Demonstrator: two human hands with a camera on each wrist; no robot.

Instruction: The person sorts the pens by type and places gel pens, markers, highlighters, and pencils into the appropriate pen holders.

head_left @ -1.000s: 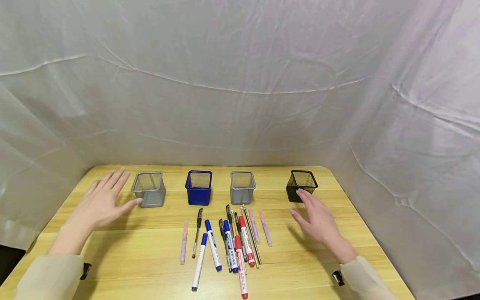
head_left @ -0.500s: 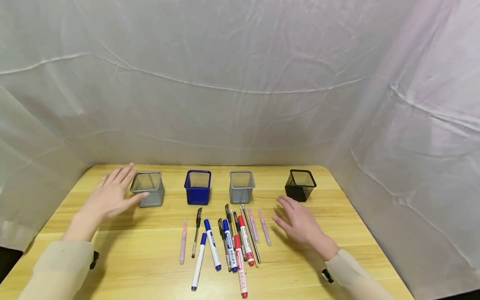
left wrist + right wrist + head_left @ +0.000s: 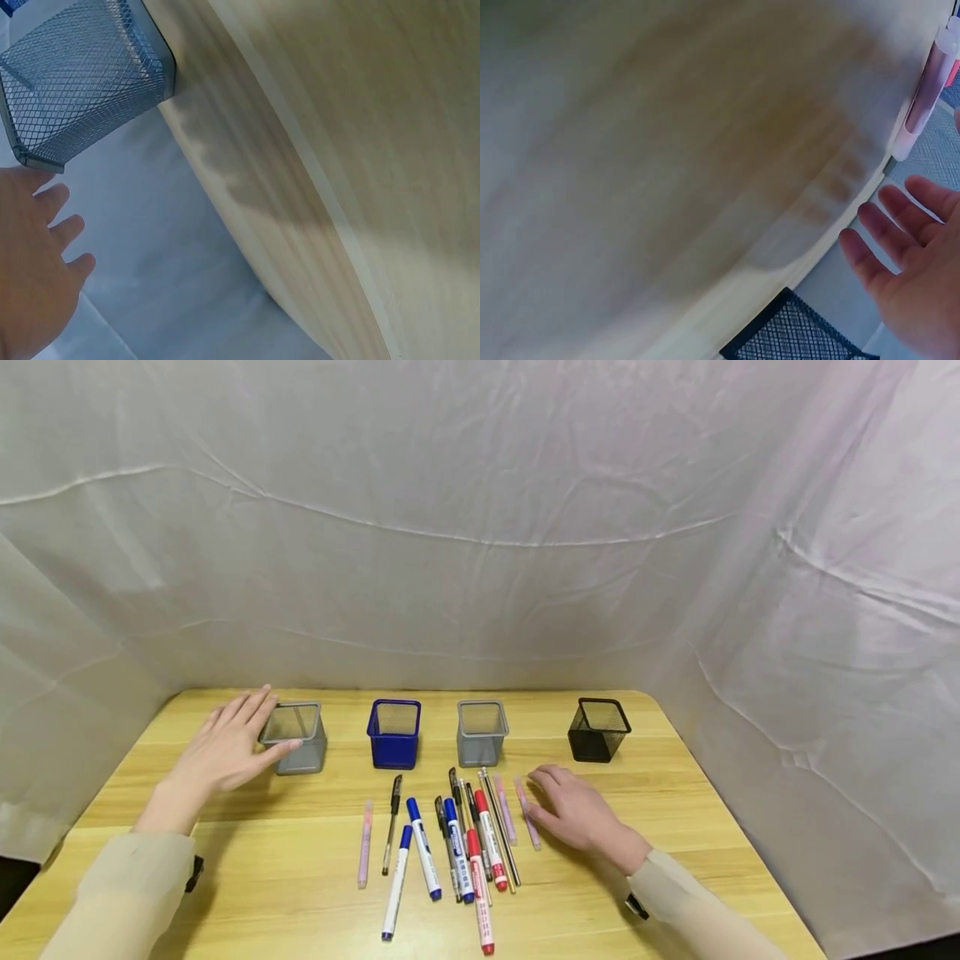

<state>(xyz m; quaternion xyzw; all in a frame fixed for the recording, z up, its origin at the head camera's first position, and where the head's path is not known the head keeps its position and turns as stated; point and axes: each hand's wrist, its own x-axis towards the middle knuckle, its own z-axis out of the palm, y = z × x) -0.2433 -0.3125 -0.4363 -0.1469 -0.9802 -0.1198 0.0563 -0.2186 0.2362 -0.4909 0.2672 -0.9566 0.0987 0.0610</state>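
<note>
"How about with the left hand (image 3: 221, 756)?"
"Spread-fingered, right beside the leftmost grey mesh cup (image 3: 303, 758)."
"And with the right hand (image 3: 576, 812)?"
"Loosely extended, just beside the rightmost pink pen (image 3: 532, 833); touching or not, hard to tell."
"Where to find the other pens (image 3: 460, 856)?"
"On the table (image 3: 300, 885), in front of the two middle cups (image 3: 394, 752)."

Plain cream fabric sleeves (image 3: 120, 889) end in straight cuffs (image 3: 167, 845), a small black angular fitting (image 3: 637, 907) showing beside each.

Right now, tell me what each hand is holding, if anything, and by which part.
Nothing. The left hand has straight fingers beside the leftmost gray cup, contact unclear; the right hand is near the rightmost pink pen, not gripping it.
</note>
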